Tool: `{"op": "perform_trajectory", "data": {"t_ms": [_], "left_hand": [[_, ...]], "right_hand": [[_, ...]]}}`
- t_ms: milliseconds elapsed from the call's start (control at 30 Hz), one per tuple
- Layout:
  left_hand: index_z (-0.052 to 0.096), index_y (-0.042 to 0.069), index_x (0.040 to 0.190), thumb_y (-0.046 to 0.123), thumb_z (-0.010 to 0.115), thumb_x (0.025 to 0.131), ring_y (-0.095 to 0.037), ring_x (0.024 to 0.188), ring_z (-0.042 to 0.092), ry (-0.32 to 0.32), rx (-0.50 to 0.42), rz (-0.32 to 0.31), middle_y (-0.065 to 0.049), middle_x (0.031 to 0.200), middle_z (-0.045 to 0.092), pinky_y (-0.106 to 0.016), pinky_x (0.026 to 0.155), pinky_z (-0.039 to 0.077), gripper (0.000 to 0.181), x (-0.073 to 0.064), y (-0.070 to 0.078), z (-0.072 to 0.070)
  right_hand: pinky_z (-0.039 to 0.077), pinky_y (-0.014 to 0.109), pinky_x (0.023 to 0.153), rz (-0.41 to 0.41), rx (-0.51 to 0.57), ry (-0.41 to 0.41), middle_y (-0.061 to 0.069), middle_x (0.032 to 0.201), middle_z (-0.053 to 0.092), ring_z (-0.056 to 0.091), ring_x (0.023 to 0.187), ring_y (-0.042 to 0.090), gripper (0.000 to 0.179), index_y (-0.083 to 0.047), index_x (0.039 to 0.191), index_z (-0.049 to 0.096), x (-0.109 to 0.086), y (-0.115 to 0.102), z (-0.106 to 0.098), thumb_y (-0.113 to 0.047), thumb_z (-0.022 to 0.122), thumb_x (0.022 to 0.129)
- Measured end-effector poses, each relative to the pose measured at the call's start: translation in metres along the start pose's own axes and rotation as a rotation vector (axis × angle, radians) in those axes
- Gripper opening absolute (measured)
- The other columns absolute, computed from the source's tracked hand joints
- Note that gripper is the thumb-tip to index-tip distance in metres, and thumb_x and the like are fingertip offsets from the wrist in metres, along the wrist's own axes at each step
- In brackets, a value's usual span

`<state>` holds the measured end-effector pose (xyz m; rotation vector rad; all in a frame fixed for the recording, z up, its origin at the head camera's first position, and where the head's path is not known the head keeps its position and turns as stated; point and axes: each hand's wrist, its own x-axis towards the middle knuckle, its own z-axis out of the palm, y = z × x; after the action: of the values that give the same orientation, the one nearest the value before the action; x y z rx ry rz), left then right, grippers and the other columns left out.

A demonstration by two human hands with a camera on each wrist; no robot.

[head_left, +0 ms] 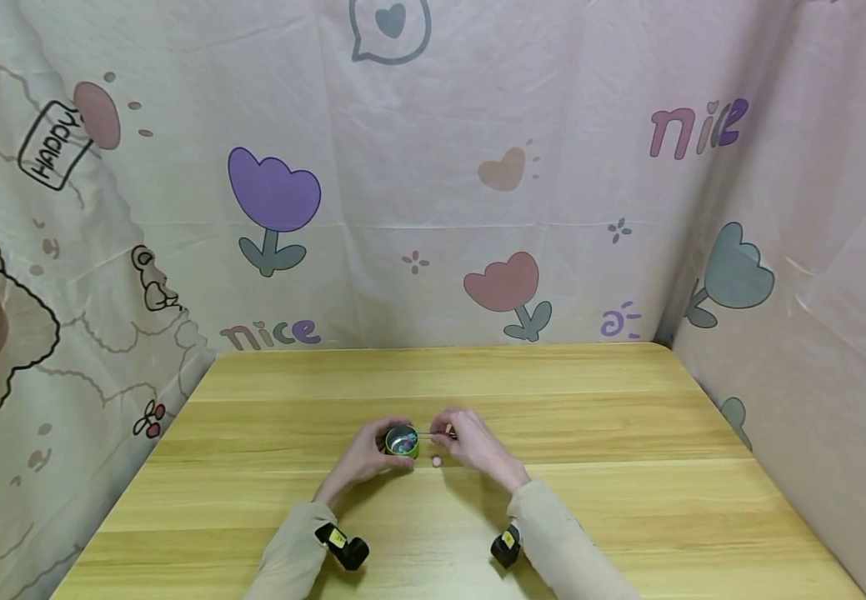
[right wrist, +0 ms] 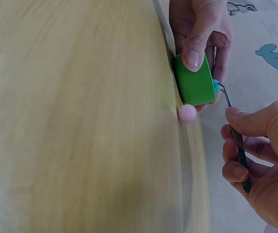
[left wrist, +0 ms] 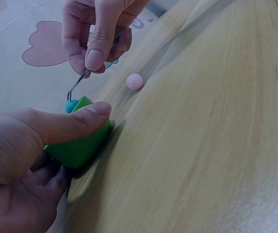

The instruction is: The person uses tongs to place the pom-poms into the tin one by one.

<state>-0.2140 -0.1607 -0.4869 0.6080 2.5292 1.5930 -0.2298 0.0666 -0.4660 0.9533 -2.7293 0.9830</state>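
My left hand (head_left: 367,454) grips a small green cup (right wrist: 195,80) standing on the table, its thumb along the side. The head view shows a shiny inside with some bluish and purple bits, too small to make out. My right hand (head_left: 472,442) pinches a pair of dark metal tweezers (right wrist: 237,145) with bent tips. At the cup's rim the tips meet a small teal ball (left wrist: 71,106); the cup partly hides this ball. A pale pink ball (left wrist: 135,81) lies on the table just right of the cup, touched by neither hand.
The wooden table (head_left: 590,408) spreads around both hands. Printed cloth (head_left: 417,183) hangs behind it and at both sides. Each sleeved wrist carries a black camera (head_left: 344,547).
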Motion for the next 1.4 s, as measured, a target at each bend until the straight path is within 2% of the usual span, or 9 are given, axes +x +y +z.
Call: {"op": "perform_trajectory", "data": {"t_ms": [100,433,667,967,1167,1400], "left_hand": [[0.055,-0.009,0.133,0.003,0.085,0.075,-0.041,0.116,0.064,-0.002,-0.012,0.002,-0.028,0.127,0.064,-0.054,0.102,0.052,0.067,0.000,0.001,0.000],[0.055,-0.008,0.134,0.003,0.085,0.076,-0.041,0.117,0.063,-0.007,-0.031,0.003,-0.028,0.128,0.063,-0.054,0.103,0.052,0.066,-0.001,0.002,-0.001],[0.054,-0.009,0.134,0.003,0.084,0.076,-0.042,0.117,0.062,-0.008,-0.027,-0.004,-0.029,0.127,0.063,-0.055,0.104,0.051,0.066,0.000,0.000,0.000],[0.055,-0.008,0.134,0.004,0.085,0.075,-0.042,0.119,0.062,0.000,-0.012,-0.019,-0.028,0.128,0.063,-0.054,0.105,0.051,0.067,-0.001,0.001,0.000],[0.054,-0.009,0.134,0.001,0.084,0.075,-0.044,0.119,0.061,0.001,-0.035,-0.008,-0.029,0.128,0.063,-0.058,0.106,0.049,0.067,-0.002,0.003,0.000],[0.055,-0.008,0.134,0.002,0.084,0.076,-0.044,0.119,0.061,0.002,-0.033,-0.015,-0.029,0.128,0.063,-0.058,0.106,0.049,0.066,-0.002,0.002,0.000]], "right_hand": [[0.056,0.019,0.074,0.001,0.002,-0.005,0.003,0.093,0.074,0.067,0.084,0.012,0.005,-0.008,0.094,0.074,0.000,0.000,0.000,-0.007,0.072,0.090],[0.058,0.025,0.077,-0.004,0.012,0.006,0.006,0.093,0.073,0.068,0.086,0.018,0.007,-0.004,0.097,0.074,-0.003,0.001,-0.002,-0.004,0.071,0.090],[0.057,0.023,0.075,-0.003,0.033,0.005,0.005,0.093,0.074,0.067,0.084,0.016,0.006,-0.005,0.096,0.074,-0.010,0.006,-0.007,-0.006,0.071,0.091],[0.052,0.016,0.067,-0.022,0.048,-0.093,0.005,0.090,0.073,0.061,0.077,0.006,0.005,-0.005,0.093,0.074,-0.019,0.020,-0.015,-0.005,0.070,0.091],[0.054,0.016,0.069,0.002,0.065,-0.149,0.004,0.090,0.075,0.063,0.078,0.005,0.005,-0.006,0.094,0.075,-0.023,0.021,-0.018,-0.006,0.070,0.092],[0.056,0.017,0.072,0.008,0.051,-0.168,0.004,0.091,0.076,0.066,0.080,0.008,0.005,-0.007,0.093,0.075,-0.026,0.023,-0.019,-0.005,0.071,0.090]]}}
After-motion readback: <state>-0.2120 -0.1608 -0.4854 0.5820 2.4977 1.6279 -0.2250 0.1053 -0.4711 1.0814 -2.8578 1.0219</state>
